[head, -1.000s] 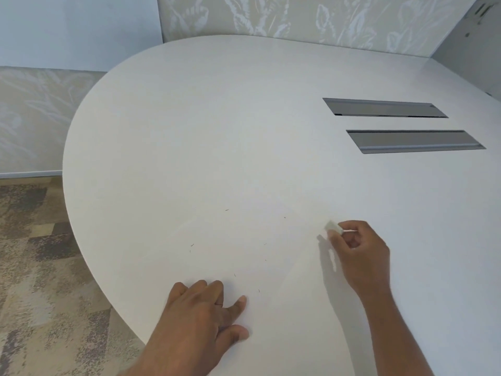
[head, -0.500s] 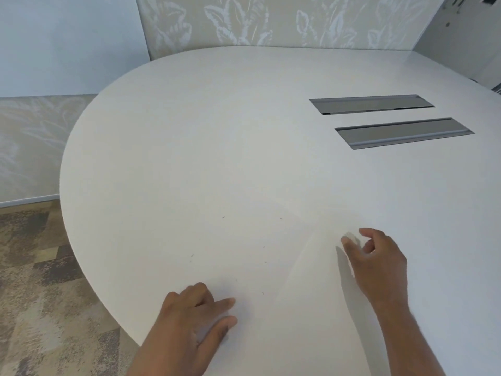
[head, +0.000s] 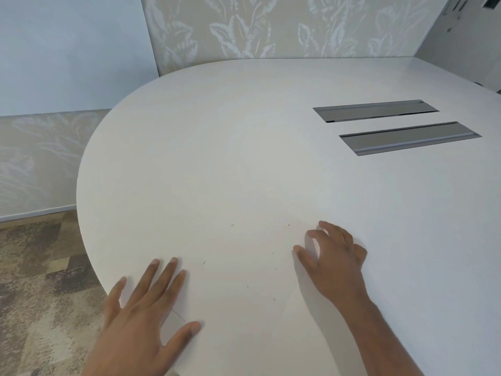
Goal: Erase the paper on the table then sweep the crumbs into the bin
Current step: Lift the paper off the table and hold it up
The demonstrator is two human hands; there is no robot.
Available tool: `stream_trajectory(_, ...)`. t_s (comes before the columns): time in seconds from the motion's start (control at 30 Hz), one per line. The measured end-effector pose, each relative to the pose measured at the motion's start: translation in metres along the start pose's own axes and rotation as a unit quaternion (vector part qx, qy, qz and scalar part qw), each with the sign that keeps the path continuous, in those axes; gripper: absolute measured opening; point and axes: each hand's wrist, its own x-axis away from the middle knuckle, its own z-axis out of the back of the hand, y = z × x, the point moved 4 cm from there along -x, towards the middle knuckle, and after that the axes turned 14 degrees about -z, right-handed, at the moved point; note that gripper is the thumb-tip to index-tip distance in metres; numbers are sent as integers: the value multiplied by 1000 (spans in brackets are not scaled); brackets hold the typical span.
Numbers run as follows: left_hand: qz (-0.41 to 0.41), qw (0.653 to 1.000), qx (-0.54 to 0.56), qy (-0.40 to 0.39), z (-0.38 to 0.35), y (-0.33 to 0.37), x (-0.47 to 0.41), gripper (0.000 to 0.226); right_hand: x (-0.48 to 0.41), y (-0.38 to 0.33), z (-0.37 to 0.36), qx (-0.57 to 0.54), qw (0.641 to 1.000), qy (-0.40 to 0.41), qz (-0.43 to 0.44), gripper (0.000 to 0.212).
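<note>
Beside the mottled brown carpet floor (head: 32, 267), the left hand (head: 146, 316) lies flat near the rim of the white, rounded, smooth-topped desk (head: 244, 131). Its grip is wide: fingers straight and spread, holding nothing, only pressing down. Under it and to its right lies the thin white paper sheet (head: 238, 310), so close in colour to the desk that its edges are hard to trace. Such a sheet is probably light and limp and slides easily on this slick top, so it is best pinned by a flat palm near an edge, not pinched, which would crease it. The tiny dark eraser crumbs (head: 247, 286) are scattered between the hands. They look weightless and apt to roll or scatter, so a slow sweep with the side of a hand toward the rim should suit them. No bin is in view. The right hand (head: 336, 261) rests on its fingertips with fingers curled. Whether its grip holds a small pale eraser I cannot tell. Well beyond it sit two grey recessed cable slots (head: 409, 138).
</note>
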Motion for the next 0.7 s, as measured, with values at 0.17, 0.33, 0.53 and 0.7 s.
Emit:
stream_trajectory(0.17, 6, 1000, 2, 10, -8, 4, 0, 88, 1, 1, -1, 91, 996, 6, -7, 81)
stream_trajectory(0.33, 18, 1000, -7, 5, -11, 4, -1, 89, 3, 0, -2, 98, 995, -11, 0, 80)
stream_trajectory(0.53, 20, 999, -19, 19, -17, 7, -2, 89, 14, -7, 18, -229, 970, -40, -70, 71)
stream_trajectory(0.7, 19, 999, -21, 25, -21, 16, -4, 89, 33, -4, 28, -455, 870, -87, -167, 51)
